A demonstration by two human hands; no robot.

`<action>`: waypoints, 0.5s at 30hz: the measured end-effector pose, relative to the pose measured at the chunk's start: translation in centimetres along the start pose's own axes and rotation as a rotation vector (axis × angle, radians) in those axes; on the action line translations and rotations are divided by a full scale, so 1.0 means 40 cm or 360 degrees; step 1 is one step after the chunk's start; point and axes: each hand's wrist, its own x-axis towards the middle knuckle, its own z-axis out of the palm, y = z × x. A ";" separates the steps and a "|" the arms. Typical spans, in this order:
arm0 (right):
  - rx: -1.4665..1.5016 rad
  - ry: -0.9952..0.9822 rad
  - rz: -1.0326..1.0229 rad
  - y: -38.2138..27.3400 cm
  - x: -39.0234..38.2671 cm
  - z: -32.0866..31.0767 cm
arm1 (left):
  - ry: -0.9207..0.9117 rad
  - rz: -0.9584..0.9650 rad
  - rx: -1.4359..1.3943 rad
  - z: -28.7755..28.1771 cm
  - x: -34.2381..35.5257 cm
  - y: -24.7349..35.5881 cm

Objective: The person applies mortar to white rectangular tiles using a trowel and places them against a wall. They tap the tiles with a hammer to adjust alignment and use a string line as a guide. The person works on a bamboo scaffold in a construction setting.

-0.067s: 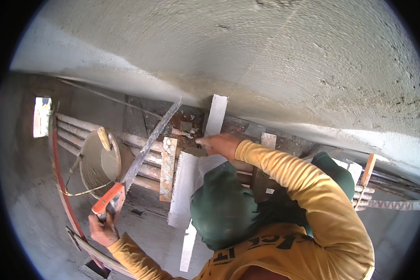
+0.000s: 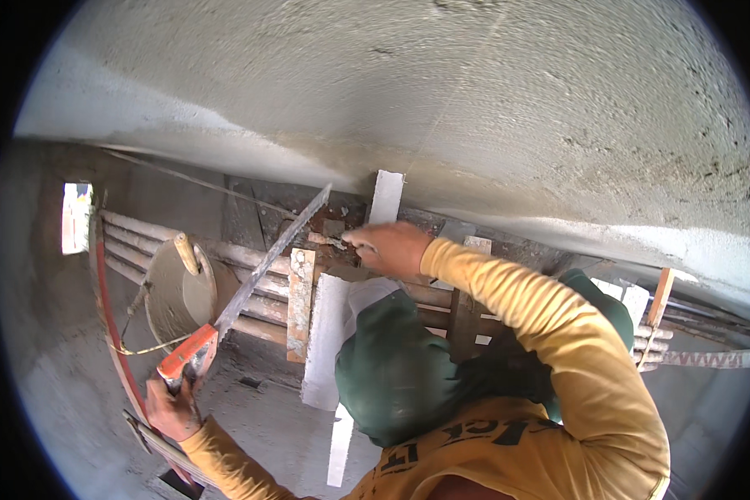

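Note:
My left hand (image 2: 172, 408) is closed round the orange handle of a handsaw (image 2: 262, 267), whose long, mortar-smeared blade slants up and away to the right. My right hand (image 2: 392, 248) reaches over the far side of the platform, its fingers stretched toward a small pinkish-handled tool (image 2: 327, 240) with a grey, crusted end. The fingertips are at that end; no firm grip shows. Just beyond the hand stands a white strip of board (image 2: 387, 198) against the wall. A wider white board (image 2: 325, 342) lies nearer me, beside my green-trousered knee (image 2: 400, 367).
A bucket (image 2: 167, 296) of grey mortar, with a wooden handle (image 2: 187, 253) sticking out, stands at left. Bamboo poles (image 2: 268, 304) and a spattered wooden slat (image 2: 301, 304) form the platform. The rough plastered wall (image 2: 442, 92) rises beyond; a red bar (image 2: 117, 342) runs along the left.
My right hand has moved slightly left and up, closer to the small tool. My left hand and the saw have shifted a little left.

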 end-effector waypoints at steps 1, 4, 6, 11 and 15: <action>-0.0033 0.0042 -0.0070 -0.027 0.015 -0.053 | 0.0010 0.0169 0.0061 -0.017 0.050 0.015; 0.0000 0.0234 -0.0386 -0.135 -0.014 -0.163 | -0.0020 0.0524 0.0205 -0.079 0.166 0.095; 0.0015 0.0286 -0.0544 -0.198 -0.031 -0.212 | 0.0032 0.0872 0.0119 -0.113 0.254 0.165; 0.0010 0.0641 -0.0825 -0.312 -0.124 -0.254 | 0.0028 0.1329 0.0099 -0.208 0.374 0.357; -0.0014 0.0897 -0.0868 -0.364 -0.187 -0.260 | 0.0084 0.1578 -0.0024 -0.250 0.406 0.458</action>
